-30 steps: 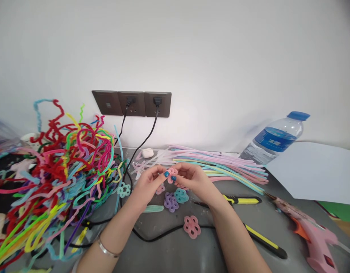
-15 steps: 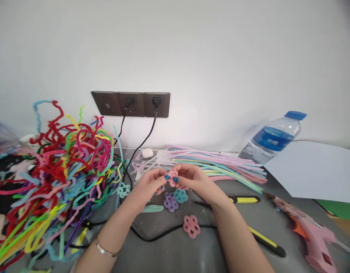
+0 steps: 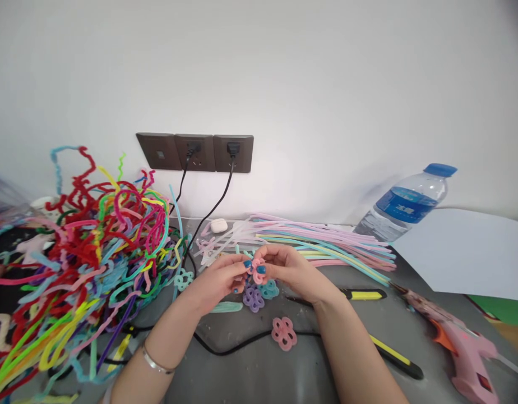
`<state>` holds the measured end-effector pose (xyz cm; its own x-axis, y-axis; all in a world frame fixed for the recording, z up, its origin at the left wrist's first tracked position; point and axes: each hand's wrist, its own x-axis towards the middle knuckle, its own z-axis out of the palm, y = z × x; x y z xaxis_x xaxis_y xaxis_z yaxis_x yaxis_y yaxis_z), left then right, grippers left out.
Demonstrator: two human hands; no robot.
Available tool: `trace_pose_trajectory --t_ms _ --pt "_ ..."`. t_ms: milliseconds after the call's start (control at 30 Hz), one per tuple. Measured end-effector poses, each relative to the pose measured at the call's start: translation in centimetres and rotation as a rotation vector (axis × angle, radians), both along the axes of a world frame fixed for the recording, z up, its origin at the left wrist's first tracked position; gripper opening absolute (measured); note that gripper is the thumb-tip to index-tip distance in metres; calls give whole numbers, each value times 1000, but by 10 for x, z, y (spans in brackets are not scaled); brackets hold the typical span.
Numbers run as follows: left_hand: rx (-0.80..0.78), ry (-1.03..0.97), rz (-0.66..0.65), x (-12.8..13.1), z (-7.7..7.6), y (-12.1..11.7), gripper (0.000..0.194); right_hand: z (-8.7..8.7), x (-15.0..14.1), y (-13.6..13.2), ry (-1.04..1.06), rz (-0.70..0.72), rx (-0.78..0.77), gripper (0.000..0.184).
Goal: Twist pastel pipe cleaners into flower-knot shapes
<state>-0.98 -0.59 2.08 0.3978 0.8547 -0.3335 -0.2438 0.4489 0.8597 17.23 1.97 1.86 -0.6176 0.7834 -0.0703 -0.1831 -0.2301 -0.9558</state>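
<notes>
Between my two hands is a small pink pipe-cleaner flower [image 3: 258,275], pinched from both sides. My left hand [image 3: 225,279] grips its left edge with thumb and fingers closed. On the other edge, the thumb and forefinger of my right hand [image 3: 287,270] press together. Fingers cover part of the flower. Just below lie a purple flower [image 3: 253,298] and a teal flower [image 3: 269,289], close against each other. A larger pink flower [image 3: 284,334] rests nearer to me, touching a black cable. Left of my left hand is a mint flower [image 3: 184,279].
A tangled heap of coloured pipe cleaners [image 3: 99,264] fills the left side. Straight pastel pipe cleaners [image 3: 326,241] lie along the wall. At right are a tilted water bottle [image 3: 404,205], a pink glue gun [image 3: 465,348], yellow-black cutters [image 3: 396,356] and white paper [image 3: 469,252]. Black cables [image 3: 225,353] cross the table.
The pink flower has dropped slightly and turned between my fingers. My left hand has shifted a little lower; both hands still hold the flower.
</notes>
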Motion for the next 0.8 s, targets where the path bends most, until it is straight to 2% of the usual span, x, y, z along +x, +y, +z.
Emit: trace_pose_trajectory --t_ms 233,500,667,800 --pt "-7 -22 -10 1 1 -2 23 -3 -1 0 39 -11 -62 29" --pt "180 134 89 4 8 -2 29 -5 -2 3 71 -169 -113 30" --pt "239 271 132 1 3 1 30 -9 2 4 -6 -171 -18 24" --pt "361 324 75 0 -1 1 23 -12 1 6 -135 -198 96 22"
